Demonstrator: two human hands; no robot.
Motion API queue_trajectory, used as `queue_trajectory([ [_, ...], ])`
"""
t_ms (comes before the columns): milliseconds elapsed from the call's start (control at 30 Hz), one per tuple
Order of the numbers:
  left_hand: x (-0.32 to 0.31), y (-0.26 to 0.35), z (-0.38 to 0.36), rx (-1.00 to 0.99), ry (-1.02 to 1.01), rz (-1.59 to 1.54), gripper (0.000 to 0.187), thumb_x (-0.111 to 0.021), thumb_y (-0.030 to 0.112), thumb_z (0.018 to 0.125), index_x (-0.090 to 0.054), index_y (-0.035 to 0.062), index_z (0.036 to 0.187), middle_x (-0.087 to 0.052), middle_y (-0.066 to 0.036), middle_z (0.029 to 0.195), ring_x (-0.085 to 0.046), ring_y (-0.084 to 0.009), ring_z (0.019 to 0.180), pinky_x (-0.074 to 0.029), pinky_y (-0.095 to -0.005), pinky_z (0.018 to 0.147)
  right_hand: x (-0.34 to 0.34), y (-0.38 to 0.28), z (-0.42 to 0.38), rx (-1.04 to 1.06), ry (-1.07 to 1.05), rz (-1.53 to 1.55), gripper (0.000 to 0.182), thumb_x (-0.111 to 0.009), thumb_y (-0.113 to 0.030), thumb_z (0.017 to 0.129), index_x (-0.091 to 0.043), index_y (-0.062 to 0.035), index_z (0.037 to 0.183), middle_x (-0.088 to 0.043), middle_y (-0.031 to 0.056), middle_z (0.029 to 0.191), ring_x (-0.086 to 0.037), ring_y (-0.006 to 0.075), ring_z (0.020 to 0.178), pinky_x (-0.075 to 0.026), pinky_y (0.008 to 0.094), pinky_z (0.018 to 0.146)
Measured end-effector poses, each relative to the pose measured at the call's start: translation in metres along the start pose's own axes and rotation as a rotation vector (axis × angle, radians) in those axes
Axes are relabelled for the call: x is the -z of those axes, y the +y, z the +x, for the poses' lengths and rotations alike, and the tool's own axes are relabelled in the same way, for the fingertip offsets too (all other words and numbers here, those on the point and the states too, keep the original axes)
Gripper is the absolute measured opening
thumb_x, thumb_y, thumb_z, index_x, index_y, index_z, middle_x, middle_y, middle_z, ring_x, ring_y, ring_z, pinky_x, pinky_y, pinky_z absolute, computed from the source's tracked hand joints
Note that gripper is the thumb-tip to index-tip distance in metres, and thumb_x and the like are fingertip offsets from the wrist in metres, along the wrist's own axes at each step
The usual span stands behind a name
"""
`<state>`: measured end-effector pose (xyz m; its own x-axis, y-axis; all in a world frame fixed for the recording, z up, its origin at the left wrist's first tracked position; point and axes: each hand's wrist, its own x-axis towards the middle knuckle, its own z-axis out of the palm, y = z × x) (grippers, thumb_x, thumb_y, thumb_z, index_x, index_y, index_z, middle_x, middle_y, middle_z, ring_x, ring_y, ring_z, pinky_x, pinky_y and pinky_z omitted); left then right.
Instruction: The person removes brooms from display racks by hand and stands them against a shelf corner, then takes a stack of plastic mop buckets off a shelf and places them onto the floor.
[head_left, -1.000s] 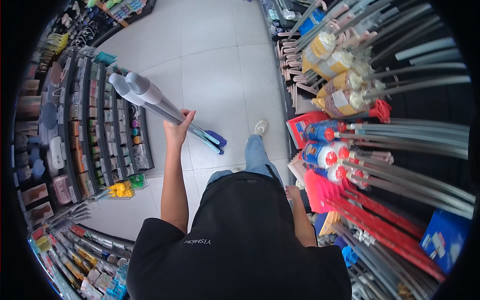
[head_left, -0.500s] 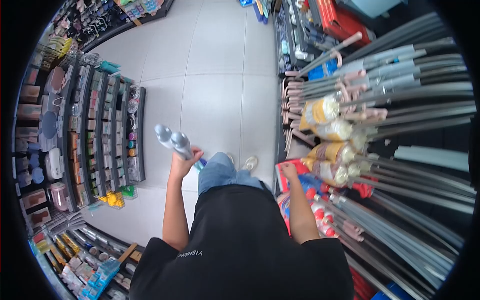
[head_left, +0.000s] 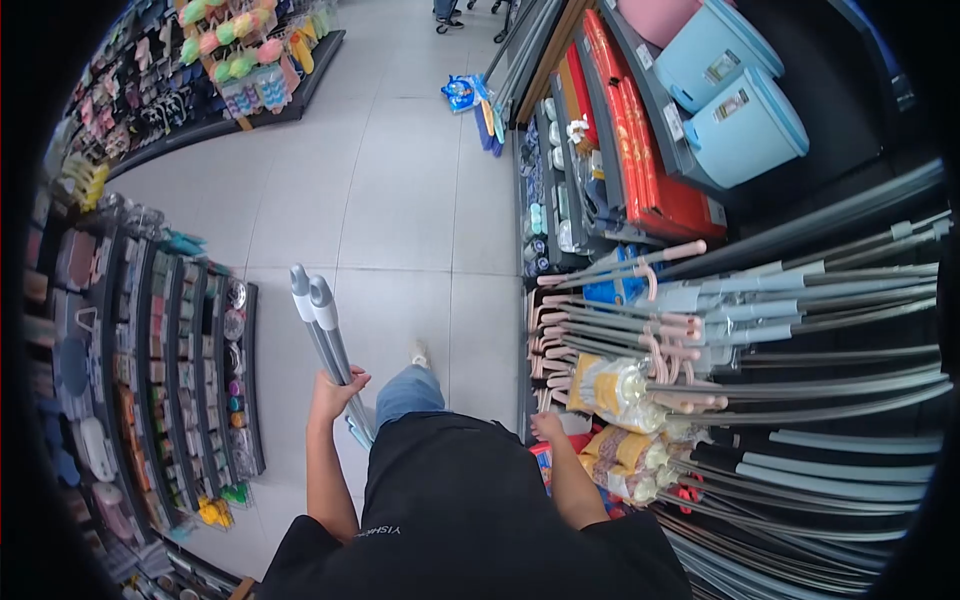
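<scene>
Two grey poles (head_left: 328, 330), each with a light, rounded end piece, are gripped side by side in my left hand (head_left: 340, 393). They lean up and forward, and the far one's tip shows a hanging hole. Something pale blue (head_left: 360, 432) shows below the hand at their lower end, partly hidden by my body. My right hand (head_left: 548, 427) hangs loosely curled by the right-hand rack, with nothing visible in it. Close to it are pink hooked handles (head_left: 553, 345) and yellow-wrapped mop heads (head_left: 605, 385).
Shelves of small packaged goods (head_left: 190, 370) line the left side. To the right hang many long-handled tools (head_left: 800, 390), with light blue bins (head_left: 745, 125) beyond. A blue package (head_left: 462, 93) lies ahead on the tiled floor (head_left: 390, 200), near another person's feet (head_left: 447, 20).
I have stepped forward, so shelves and rack slide down the view. The two poles now show more of their length, and both hands sit lower in the picture. The bins have come into fuller view.
</scene>
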<state>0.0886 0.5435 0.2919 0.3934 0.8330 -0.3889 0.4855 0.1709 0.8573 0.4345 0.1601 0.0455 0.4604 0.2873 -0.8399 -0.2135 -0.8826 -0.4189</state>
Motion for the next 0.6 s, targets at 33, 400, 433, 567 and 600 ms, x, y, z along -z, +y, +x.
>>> queue_trajectory([
  [33,0.008,0.016,0.019,-0.035,0.013,0.01,0.018,-0.076,0.013,0.071,-0.068,-0.0013,0.079,-0.062,-0.003,0.064,-0.059,-0.0101,0.062,-0.047,-0.027,0.058,0.003,-0.021,0.006,-0.019,0.015,-0.002,0.022,-0.06,-0.026,0.086,-0.062,-0.0044,0.091,-0.064,0.0058,0.073,-0.062,0.0148,0.057,-0.05,0.0304,0.047],
  [400,0.006,0.175,0.227,-0.225,-0.092,0.034,0.017,-0.078,0.013,0.073,-0.068,0.0001,0.08,-0.064,-0.003,0.07,-0.059,-0.0098,0.066,-0.047,-0.0249,0.059,0.021,-0.183,0.067,0.001,0.116,0.451,0.019,-0.06,-0.024,0.088,-0.061,-0.0051,0.091,-0.061,0.004,0.071,-0.058,0.0134,0.055,-0.047,0.0265,0.047],
  [433,-0.001,0.185,0.247,-0.274,-0.108,0.036,0.016,-0.077,0.012,0.073,-0.068,0.0005,0.08,-0.064,-0.003,0.07,-0.058,-0.0098,0.066,-0.046,-0.0246,0.059,0.022,-0.189,0.077,-0.012,0.128,0.45,0.018,-0.061,-0.023,0.088,-0.061,-0.005,0.091,-0.061,0.0038,0.071,-0.058,0.0133,0.054,-0.047,0.0266,0.047],
  [567,-0.03,0.238,0.319,-0.355,-0.136,0.05,0.015,-0.075,0.011,0.076,-0.068,-0.0001,0.081,-0.064,-0.004,0.072,-0.058,-0.0117,0.07,-0.046,-0.0259,0.061,0.033,-0.169,0.136,-0.131,0.041,0.398,0.026,-0.06,-0.031,0.085,-0.06,-0.0069,0.095,-0.063,0.0057,0.078,-0.06,0.0176,0.058,-0.051,0.034,0.053],
  [600,-0.036,0.252,0.334,-0.361,-0.135,0.054,0.014,-0.075,0.011,0.076,-0.068,-0.0001,0.082,-0.064,-0.005,0.073,-0.059,-0.0121,0.07,-0.046,-0.0264,0.061,0.036,-0.161,0.155,-0.192,-0.004,0.417,0.025,-0.06,-0.031,0.085,-0.06,-0.0075,0.094,-0.062,0.0054,0.077,-0.059,0.0179,0.057,-0.051,0.0343,0.052],
])
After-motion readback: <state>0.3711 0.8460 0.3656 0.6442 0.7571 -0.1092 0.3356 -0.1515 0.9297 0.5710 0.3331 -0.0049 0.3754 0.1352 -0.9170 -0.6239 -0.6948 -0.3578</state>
